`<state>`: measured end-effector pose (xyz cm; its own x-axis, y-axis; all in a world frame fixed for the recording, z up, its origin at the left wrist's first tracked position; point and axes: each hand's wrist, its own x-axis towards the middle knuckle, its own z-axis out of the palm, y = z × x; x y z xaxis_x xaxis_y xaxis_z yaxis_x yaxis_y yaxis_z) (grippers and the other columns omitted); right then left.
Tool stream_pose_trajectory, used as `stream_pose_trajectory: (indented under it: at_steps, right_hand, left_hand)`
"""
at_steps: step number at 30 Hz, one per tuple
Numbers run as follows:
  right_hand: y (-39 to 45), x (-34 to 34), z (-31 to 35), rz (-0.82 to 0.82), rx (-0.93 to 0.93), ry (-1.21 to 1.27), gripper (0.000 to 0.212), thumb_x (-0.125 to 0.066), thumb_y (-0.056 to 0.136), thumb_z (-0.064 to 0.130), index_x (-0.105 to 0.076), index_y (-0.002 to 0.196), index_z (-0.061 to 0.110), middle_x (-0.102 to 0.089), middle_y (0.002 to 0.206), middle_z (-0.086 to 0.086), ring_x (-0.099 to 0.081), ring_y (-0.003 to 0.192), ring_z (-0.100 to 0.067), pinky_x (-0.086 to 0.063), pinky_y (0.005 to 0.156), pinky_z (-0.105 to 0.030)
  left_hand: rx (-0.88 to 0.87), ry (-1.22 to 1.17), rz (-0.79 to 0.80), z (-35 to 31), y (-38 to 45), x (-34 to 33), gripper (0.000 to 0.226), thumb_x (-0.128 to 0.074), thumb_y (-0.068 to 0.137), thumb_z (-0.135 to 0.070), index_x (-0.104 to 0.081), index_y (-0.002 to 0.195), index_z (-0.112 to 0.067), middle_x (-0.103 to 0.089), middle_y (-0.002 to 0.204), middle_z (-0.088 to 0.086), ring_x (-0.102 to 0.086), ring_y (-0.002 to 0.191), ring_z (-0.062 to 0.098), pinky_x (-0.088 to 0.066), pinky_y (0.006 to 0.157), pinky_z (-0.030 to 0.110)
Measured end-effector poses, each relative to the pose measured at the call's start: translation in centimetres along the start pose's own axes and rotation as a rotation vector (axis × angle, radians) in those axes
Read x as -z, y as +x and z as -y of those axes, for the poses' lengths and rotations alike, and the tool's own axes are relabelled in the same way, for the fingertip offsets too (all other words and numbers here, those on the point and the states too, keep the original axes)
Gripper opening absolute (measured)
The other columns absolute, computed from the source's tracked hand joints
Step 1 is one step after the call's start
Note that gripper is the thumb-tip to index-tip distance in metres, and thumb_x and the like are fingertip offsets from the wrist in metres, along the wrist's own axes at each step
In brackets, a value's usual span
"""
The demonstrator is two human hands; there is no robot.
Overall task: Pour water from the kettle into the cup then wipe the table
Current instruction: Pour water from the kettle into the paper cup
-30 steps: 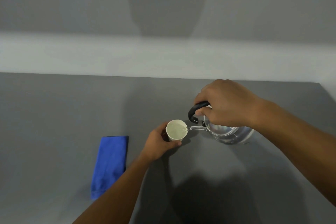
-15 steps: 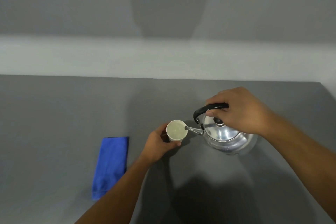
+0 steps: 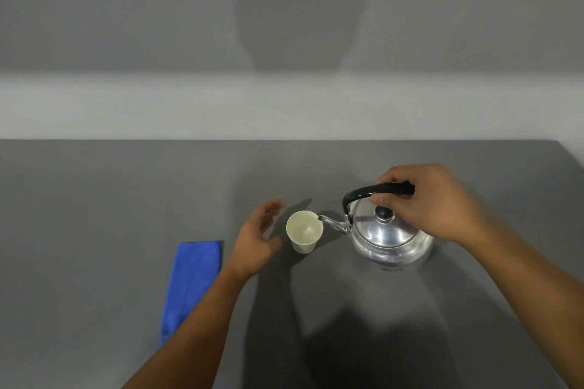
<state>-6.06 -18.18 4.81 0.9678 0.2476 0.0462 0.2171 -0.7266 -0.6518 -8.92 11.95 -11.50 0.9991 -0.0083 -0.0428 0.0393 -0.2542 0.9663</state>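
Note:
A small white paper cup [image 3: 304, 231] with water in it stands upright on the grey table [image 3: 110, 199]. To its right a shiny metal kettle [image 3: 387, 238] sits level on the table, its spout tip at the cup's rim. My right hand [image 3: 433, 199] grips the kettle's black handle from above. Just left of the cup, my left hand [image 3: 257, 238] is off it, fingers spread and slightly blurred. A folded blue cloth [image 3: 191, 281] lies on the table further left, partly behind my left forearm.
The table's far edge meets a pale wall band, and its right corner shows at the upper right [image 3: 565, 151]. My shadow falls across the table's near middle.
The kettle has tipped back from pouring and come down level on the table to the right. My left hand has let go of the cup and drawn away to the left.

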Motion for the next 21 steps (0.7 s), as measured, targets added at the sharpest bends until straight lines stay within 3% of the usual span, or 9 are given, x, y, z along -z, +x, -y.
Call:
stream_pose_trajectory:
  at_steps: [3, 6, 8, 12, 15, 17, 21]
  right_hand:
    - [0.0, 0.7, -0.6, -0.023, -0.013, 0.059, 0.012, -0.084, 0.078, 0.027, -0.074, 0.076, 0.033, -0.072, 0.063, 0.011, -0.066, 0.056, -0.009, -0.049, 0.05, -0.019]
    - [0.4, 1.4, -1.3, -0.052, 0.003, 0.069, 0.013, -0.087, 0.073, 0.032, -0.074, 0.074, 0.031, -0.071, 0.063, 0.01, -0.065, 0.056, -0.007, -0.048, 0.051, -0.016]
    - [0.8, 1.8, -1.8, -0.057, 0.009, 0.064, 0.016, -0.087, 0.071, 0.036, -0.073, 0.074, 0.03, -0.071, 0.063, 0.009, -0.065, 0.058, -0.008, -0.049, 0.054, -0.022]
    - [2.2, 2.6, -2.9, -0.058, 0.002, 0.011, 0.018, -0.086, 0.071, 0.042, -0.07, 0.073, 0.033, -0.07, 0.068, 0.015, -0.064, 0.064, -0.004, -0.048, 0.054, -0.02]
    - [3.1, 3.0, -3.9, -0.054, 0.007, 0.047, 0.017, -0.085, 0.072, 0.041, -0.072, 0.074, 0.032, -0.07, 0.07, 0.017, -0.064, 0.064, -0.001, -0.043, 0.054, -0.011]
    - [3.6, 3.9, -5.7, -0.061, -0.016, 0.084, 0.015, -0.085, 0.073, 0.039, -0.073, 0.076, 0.03, -0.071, 0.069, 0.014, -0.064, 0.062, -0.002, -0.045, 0.055, -0.011]
    - [4.8, 4.7, -8.1, -0.014, -0.033, 0.071, 0.01, -0.084, 0.076, 0.034, -0.074, 0.077, 0.036, -0.073, 0.073, 0.009, -0.067, 0.069, -0.009, -0.052, 0.065, -0.023]
  left_hand:
    - [-0.113, 0.002, -0.033, -2.9, 0.9, -0.2, 0.059, -0.061, 0.082, 0.015, -0.057, 0.135, -0.012, -0.063, 0.136, 0.004, -0.058, 0.131, 0.019, -0.04, 0.118, 0.044]
    - [-0.182, -0.008, 0.052, -6.8, 2.0, -2.0, 0.043, -0.069, 0.087, -0.013, -0.063, 0.129, -0.017, -0.067, 0.132, -0.002, -0.061, 0.126, 0.017, -0.045, 0.113, 0.041]
    - [-0.212, 0.003, 0.125, -8.9, 2.8, -3.7, 0.04, -0.074, 0.089, -0.023, -0.066, 0.128, -0.021, -0.069, 0.13, -0.006, -0.064, 0.124, 0.014, -0.048, 0.11, 0.038]
    - [-0.249, 0.07, 0.209, -11.5, 4.9, -6.8, 0.039, -0.078, 0.087, -0.029, -0.068, 0.124, -0.032, -0.072, 0.121, -0.014, -0.068, 0.115, 0.005, -0.052, 0.102, 0.025]
    - [-0.252, 0.145, 0.18, -12.4, 6.7, -8.3, 0.026, -0.077, 0.087, -0.024, -0.073, 0.108, -0.038, -0.076, 0.099, -0.018, -0.073, 0.094, -0.002, -0.055, 0.079, 0.011]
    - [-0.262, 0.212, 0.172, -12.9, 8.2, -10.1, 0.024, -0.076, 0.086, -0.02, -0.073, 0.1, -0.039, -0.075, 0.086, -0.018, -0.073, 0.083, -0.001, -0.053, 0.066, 0.009]
    - [-0.269, 0.313, 0.173, -13.0, 10.2, -11.7, 0.021, -0.078, 0.086, -0.02, -0.076, 0.101, -0.035, -0.077, 0.086, -0.016, -0.072, 0.083, -0.004, -0.054, 0.075, 0.012]
